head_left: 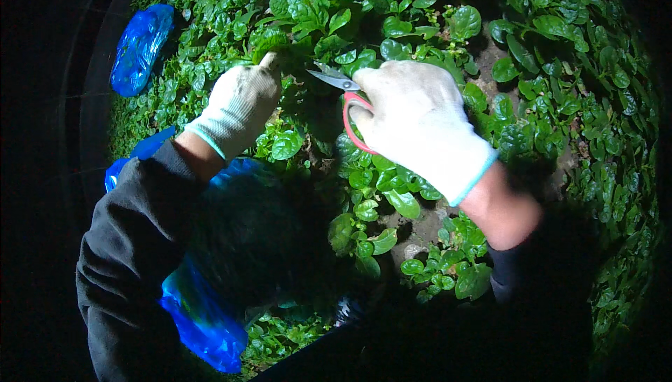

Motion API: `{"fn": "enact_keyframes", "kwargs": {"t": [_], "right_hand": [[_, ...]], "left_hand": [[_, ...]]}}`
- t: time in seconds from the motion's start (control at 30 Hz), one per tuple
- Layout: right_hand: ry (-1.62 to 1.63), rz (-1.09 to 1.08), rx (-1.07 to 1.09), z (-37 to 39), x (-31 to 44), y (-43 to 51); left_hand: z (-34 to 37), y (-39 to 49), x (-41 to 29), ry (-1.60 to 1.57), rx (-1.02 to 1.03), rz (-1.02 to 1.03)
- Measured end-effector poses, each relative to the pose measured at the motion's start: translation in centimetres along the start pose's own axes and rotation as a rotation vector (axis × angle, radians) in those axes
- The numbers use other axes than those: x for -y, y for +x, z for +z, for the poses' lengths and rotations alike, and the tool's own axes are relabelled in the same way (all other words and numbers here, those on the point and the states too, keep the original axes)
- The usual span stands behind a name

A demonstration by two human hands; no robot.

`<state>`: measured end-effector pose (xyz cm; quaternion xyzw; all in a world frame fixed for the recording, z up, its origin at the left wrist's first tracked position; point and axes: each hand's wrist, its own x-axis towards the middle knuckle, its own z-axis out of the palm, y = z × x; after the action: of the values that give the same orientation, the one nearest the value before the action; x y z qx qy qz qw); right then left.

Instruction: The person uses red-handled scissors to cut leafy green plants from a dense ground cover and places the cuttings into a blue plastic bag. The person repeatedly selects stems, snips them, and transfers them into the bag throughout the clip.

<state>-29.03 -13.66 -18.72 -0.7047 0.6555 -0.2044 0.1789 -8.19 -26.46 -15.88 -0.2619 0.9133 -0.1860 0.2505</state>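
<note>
My right hand, in a white knit glove with a pale green cuff edge, grips red-handled scissors. Their blades point left and stand slightly apart, close to leafy stems. To the left, my gloved left hand is curled among the plants, with a bunch of green leaves at its fingers. Its other fingertips are hidden under the hand. Low leafy greens with round, glossy leaves, resembling Malabar spinach, grow around both hands.
A filled blue plastic bag lies at the upper left. More blue plastic shows beside my left sleeve and at the lower left. Bare soil appears between plants. Deep shadow covers the lower middle.
</note>
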Motion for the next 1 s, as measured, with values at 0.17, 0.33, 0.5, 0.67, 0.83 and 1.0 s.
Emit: {"fn": "enact_keyframes", "kwargs": {"t": [0.17, 0.33, 0.5, 0.67, 0.83, 1.0], "right_hand": [[-0.069, -0.103, -0.087, 1.3, 0.8, 1.4], [-0.245, -0.079, -0.006, 2.8, 0.7, 3.4], [-0.255, -0.082, -0.094, 3.9, 0.3, 3.0], [-0.281, -0.076, -0.086, 4.3, 0.6, 3.2], [-0.337, -0.077, -0.092, 4.6, 1.1, 3.7], [-0.189, -0.042, -0.071, 3.4, -0.1, 2.0]], "left_hand": [[2.0, -1.2, 0.7, 0.022, 0.039, -0.008], [3.1, -1.2, 1.2, -0.049, -0.051, 0.009], [3.0, -1.6, 0.9, -0.051, -0.028, 0.004], [1.6, -1.9, 0.0, -0.081, -0.035, -0.021], [0.0, -1.7, -1.7, 0.026, -0.045, 0.048], [-1.6, -2.1, -2.6, 0.023, 0.013, 0.013]]}}
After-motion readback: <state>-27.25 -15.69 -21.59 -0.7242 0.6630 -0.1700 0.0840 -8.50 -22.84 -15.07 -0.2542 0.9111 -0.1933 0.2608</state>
